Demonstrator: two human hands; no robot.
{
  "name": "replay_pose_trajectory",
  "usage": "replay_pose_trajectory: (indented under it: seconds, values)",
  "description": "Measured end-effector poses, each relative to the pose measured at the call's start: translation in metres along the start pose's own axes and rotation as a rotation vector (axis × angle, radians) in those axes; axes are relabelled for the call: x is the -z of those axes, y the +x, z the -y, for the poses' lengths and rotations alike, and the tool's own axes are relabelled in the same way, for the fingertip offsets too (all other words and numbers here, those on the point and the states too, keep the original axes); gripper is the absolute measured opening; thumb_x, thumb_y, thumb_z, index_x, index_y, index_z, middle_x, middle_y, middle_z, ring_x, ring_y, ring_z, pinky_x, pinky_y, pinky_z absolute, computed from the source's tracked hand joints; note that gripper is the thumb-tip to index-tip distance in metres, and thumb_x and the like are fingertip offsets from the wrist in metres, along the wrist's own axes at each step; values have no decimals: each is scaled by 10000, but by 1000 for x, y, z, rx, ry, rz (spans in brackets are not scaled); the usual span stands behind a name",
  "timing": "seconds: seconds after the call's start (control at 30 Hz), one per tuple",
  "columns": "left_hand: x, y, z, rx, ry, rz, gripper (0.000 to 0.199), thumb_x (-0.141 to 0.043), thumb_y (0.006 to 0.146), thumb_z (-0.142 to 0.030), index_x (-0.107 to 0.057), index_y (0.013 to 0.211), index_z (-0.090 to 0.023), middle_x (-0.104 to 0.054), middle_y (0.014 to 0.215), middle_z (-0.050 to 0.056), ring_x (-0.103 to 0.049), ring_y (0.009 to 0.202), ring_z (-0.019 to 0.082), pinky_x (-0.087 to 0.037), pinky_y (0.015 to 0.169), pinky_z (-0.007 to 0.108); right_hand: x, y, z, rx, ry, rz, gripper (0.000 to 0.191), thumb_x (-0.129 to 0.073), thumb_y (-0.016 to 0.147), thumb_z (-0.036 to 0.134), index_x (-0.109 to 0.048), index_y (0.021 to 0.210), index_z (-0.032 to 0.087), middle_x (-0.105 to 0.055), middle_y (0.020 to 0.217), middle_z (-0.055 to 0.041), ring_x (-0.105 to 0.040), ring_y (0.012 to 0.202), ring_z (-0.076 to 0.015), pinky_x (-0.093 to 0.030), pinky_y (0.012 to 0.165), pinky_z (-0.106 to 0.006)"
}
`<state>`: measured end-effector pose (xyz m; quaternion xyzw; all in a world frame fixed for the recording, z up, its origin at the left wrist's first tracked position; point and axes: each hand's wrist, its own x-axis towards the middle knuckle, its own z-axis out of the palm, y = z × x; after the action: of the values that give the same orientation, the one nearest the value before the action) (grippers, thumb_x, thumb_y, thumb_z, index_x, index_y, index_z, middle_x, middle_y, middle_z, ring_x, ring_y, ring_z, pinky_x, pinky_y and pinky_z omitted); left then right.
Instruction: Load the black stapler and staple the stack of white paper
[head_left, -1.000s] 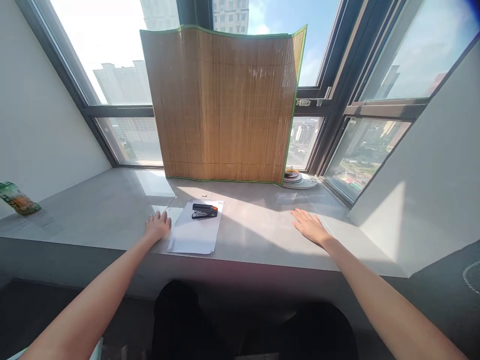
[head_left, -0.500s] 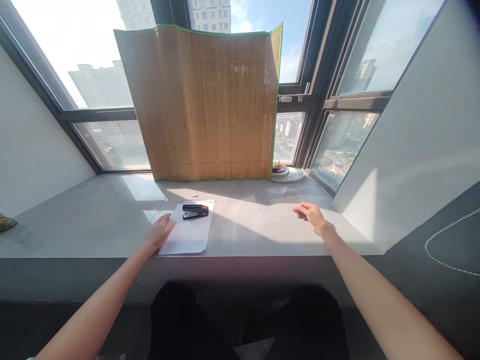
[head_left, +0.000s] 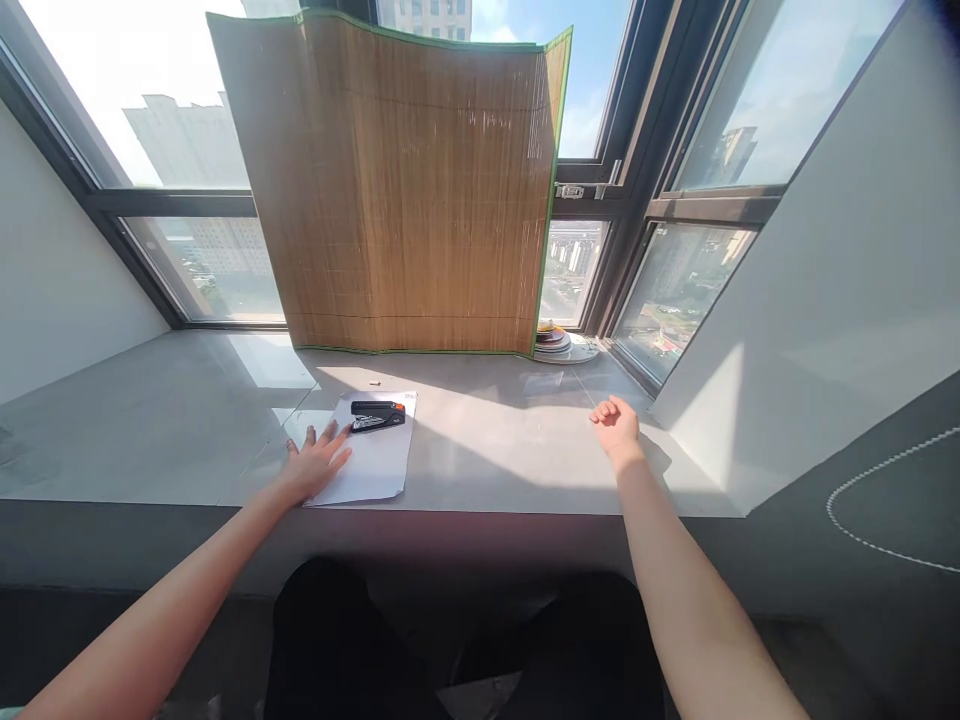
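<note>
Sheets of white paper lie near the front edge of the sill, with a black stapler on top of them, a small orange-red part at its right end. My left hand rests with spread fingers over the paper's left side, its fingertips close to the stapler. Well to the right, my right hand is held at the sill with its fingers curled in. Nothing shows in that hand, and no object is near it.
A bamboo mat with green edging stands against the window. Beside its lower right corner are stacked plates. A small pale piece lies behind the paper. A beaded cord hangs at the right.
My left hand has spread its fingers and reaches further over the paper. My right hand has turned, its fingers now curled upward. The whole view has shifted slightly.
</note>
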<state>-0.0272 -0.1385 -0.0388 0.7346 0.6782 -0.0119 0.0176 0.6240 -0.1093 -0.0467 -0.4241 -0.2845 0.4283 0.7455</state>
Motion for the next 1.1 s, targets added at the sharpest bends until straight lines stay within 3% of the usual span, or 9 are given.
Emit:
replay_pose_trajectory:
  seconds: [0.13, 0.27, 0.4, 0.53, 0.67, 0.87, 1.0, 1.1]
  values:
    - [5, -7, -27, -61, -37, 15, 648, -258, 1113, -473, -313, 1747, -348, -186, 1837, 70, -76, 1687, 471, -169, 1151, 929, -5, 0, -9, 73, -179, 31, 578, -708, 829, 527, -228, 643, 264, -293, 555, 58, -329, 502, -124, -388, 493, -297]
    - [7, -15, -78, -94, -81, -2, 631, -281, 1115, -444, -349, 1734, -346, -215, 1830, 82, -106, 1681, 477, -153, 1130, 954, -10, -8, -12, 97, -252, 56, 545, -773, 784, 486, -310, 607, 260, -352, 585, 42, -376, 564, -137, -350, 513, -297]
    - [5, -18, -126, -30, -119, -30, 641, -364, 1094, -541, -411, 1710, -367, -251, 1821, 84, -131, 1641, 573, -142, 1093, 983, -15, -17, -11, 85, -389, 114, 498, -784, 749, 471, -377, 568, 248, -418, 589, 27, -373, 582, -127, -287, 521, -297]
    - [3, -16, -157, -94, -113, -59, 650, -387, 1094, -540, -411, 1713, -342, -271, 1816, 91, -114, 1663, 518, -138, 1159, 935, -18, -23, -8, 100, -490, 119, 466, -737, 767, 502, -405, 570, 242, -432, 612, 24, -390, 609, -128, -305, 554, -288]
    - [-2, -11, -176, -152, -119, -65, 686, -389, 1089, -560, -362, 1734, -328, -259, 1820, 80, -120, 1669, 489, -117, 1186, 917, -18, -25, -9, 113, -612, 146, 434, -710, 802, 507, -457, 577, 237, -464, 625, 15, -387, 612, -133, -284, 544, -288]
    - [-3, -9, -190, -123, -172, -96, 692, -433, 1074, -571, -395, 1721, -331, -304, 1804, 98, -142, 1651, 519, -82, 1186, 915, -24, -29, -12, 146, -763, 203, 471, -685, 833, 564, -464, 569, 242, -395, 559, 35, -322, 560, -132, -254, 539, -296]
    - [-5, -8, -193, -108, -231, -107, 692, -495, 1050, -566, -442, 1699, -332, -335, 1790, 111, -143, 1641, 547, -63, 1183, 917, -30, -36, -12, 278, -976, 260, 600, -670, 867, 667, -376, 558, 244, -346, 552, 27, -306, 593, -143, -265, 556, -307]
    - [-9, -8, -194, -114, -270, -142, 692, -517, 1040, -551, -461, 1689, -319, -347, 1784, 121, -147, 1637, 554, -40, 1180, 921, -45, -44, -15, 349, -992, 250, 661, -675, 868, 729, -363, 551, 240, -349, 568, 12, -303, 613, -149, -286, 549, -304]
